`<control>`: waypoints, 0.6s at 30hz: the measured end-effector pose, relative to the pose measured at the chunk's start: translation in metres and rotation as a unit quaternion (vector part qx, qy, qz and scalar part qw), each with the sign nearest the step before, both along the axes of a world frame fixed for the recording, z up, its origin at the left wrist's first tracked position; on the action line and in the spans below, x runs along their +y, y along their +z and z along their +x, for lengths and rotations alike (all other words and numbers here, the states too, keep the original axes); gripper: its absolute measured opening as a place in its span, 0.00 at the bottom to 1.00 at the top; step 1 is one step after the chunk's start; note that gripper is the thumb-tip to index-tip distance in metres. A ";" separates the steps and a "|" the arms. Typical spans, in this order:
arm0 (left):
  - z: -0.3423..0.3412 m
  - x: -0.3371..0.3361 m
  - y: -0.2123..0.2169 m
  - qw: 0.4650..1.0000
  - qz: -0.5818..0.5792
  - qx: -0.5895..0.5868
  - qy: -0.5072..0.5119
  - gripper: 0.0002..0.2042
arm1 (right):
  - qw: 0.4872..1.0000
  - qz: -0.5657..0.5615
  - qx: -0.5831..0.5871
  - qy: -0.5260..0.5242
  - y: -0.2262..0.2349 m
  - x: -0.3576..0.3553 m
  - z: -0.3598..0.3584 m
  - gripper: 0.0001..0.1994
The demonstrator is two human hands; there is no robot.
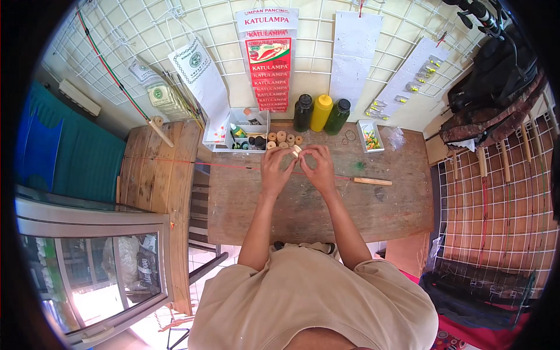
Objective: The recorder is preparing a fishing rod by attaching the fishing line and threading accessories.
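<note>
Head view: a small, pale cream piece (297,151) is pinched between the fingertips of the left hand (276,168) and right hand (318,168), above the wooden table (385,213) and just beside short brown cylinders (282,136). It is smooth-looking and light; its long axis seems to slant from upper left to lower right, though fingers partly cover it. Behind, red-and-white packets (269,73) carry bold printed lettering.

There are three bottles (321,114), one small box (375,150), one pale piece (297,149).
</note>
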State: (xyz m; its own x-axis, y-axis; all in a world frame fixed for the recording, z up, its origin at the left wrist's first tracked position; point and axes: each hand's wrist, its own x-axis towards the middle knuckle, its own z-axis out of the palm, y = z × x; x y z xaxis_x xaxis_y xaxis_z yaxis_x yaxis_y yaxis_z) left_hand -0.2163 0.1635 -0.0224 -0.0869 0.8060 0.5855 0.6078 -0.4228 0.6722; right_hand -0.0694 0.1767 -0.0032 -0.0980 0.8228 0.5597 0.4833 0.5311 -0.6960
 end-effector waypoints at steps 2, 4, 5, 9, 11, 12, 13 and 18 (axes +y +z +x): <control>0.003 0.001 0.003 0.999 0.033 0.036 0.014 0.16 | 1.000 -0.004 0.001 -0.002 -0.003 0.002 0.000 0.07; 0.004 0.002 0.003 0.998 0.039 0.041 0.017 0.16 | 1.000 -0.007 0.003 -0.005 -0.006 0.004 -0.001 0.07; 0.005 0.003 0.004 0.998 0.048 0.045 0.021 0.16 | 1.000 -0.009 0.006 -0.008 -0.007 0.005 -0.001 0.08; 0.007 0.005 0.001 0.997 0.044 0.049 0.028 0.16 | 0.998 -0.049 0.037 -0.034 -0.009 0.005 -0.001 0.08; 0.006 0.007 0.000 0.998 0.035 0.051 0.029 0.17 | 0.996 -0.069 0.052 -0.031 -0.013 0.008 0.003 0.08; 0.006 0.008 -0.001 0.998 0.035 0.050 0.028 0.17 | 0.994 -0.088 0.066 -0.027 -0.014 0.009 0.005 0.07; 0.006 0.008 -0.002 0.999 0.024 0.038 0.020 0.18 | 0.993 -0.089 0.067 -0.029 -0.014 0.009 0.006 0.07; 0.006 0.009 -0.001 1.000 0.003 0.022 0.003 0.19 | 0.991 -0.106 0.065 -0.047 -0.017 0.009 0.010 0.06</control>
